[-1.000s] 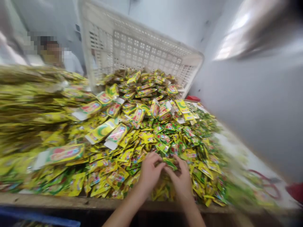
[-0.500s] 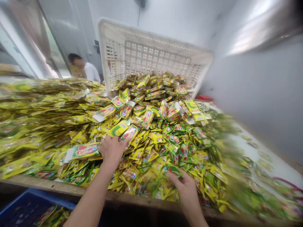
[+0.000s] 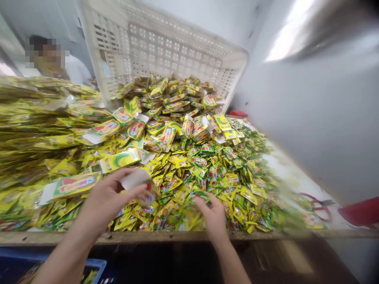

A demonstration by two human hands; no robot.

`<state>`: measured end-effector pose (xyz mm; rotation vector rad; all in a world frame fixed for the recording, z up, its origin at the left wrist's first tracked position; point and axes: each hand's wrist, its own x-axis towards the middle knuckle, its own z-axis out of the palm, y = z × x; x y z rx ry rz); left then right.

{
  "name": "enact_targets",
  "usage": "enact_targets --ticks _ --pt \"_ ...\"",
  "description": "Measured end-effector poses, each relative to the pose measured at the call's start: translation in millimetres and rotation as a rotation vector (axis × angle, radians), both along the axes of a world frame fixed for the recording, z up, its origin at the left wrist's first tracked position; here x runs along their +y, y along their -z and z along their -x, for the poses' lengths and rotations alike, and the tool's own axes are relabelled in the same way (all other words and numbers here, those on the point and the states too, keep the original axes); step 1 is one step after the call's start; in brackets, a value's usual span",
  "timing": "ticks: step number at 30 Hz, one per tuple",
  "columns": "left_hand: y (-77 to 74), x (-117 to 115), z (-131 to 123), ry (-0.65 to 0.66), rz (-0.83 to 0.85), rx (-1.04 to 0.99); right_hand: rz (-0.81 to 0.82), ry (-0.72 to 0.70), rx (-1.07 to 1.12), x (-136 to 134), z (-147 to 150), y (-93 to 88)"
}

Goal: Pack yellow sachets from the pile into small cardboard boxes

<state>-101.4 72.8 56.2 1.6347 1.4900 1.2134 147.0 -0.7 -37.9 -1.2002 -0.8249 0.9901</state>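
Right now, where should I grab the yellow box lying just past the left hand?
Probably by the long edges of the yellow box, near the middle, coming from above: it lies broad face up on the pile, and the white flap at its left end might bend.

super shiny plasticky packets point(image 3: 199, 161), smooth-looking cardboard boxes point(image 3: 167, 138), matt plastic crate point(image 3: 174, 43) toward the back edge of the counter point(image 3: 148, 237), kinda rough wood along its front edge
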Motion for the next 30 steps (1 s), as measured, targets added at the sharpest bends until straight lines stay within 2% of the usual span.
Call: enact_targets --ticks 2,3,6,9,12,16,18,22,27,30 --pt "15.3 -14.3 -19.2 0.287 0.162 -0.034 -0.038 0.000 0.034 -3.3 1.0 -16.2" --pt "26.5 -19.2 -30.8 0.369 0.201 -0.042 -0.061 -0.020 0.022 -4.8 1.9 -24.6" --pt "61.3 -28.0 -61.8 0.427 0.199 -0.102 -0.184 -0.105 -0.183 -6.2 4.1 -43.4" --pt "81.7 -33.5 -75.1 0.425 0.207 -0.254 -0.296 -0.139 -0.520 -4.5 1.1 -48.3" --pt "85.4 -39.8 -75.6 0.448 0.250 -0.371 -0.284 -0.189 -0.791 -5.5 -3.7 -48.4" --pt "83.8 -48.3 -75.9 0.473 0.294 -0.352 -0.202 -0.348 -1.194 -10.9 -1.9 -56.0" --pt "85.9 -50.4 -76.0 0.484 0.289 -0.360 -0.136 -0.380 -1.305 -12.6 2.0 -61.4" --pt "95.0 -48.4 -69.0 0.476 0.252 -0.418 -0.095 -0.341 -1.259 -12.3 7.5 -67.3" --pt "102.3 -46.5 -59.4 0.470 0.269 -0.410 -0.248 -0.338 -1.092 -1.1 7.7 -64.5" --pt "103.2 -49.1 -60.2 0.444 0.288 -0.479 -0.335 -0.350 -1.150 8.8 10.6 -59.3"
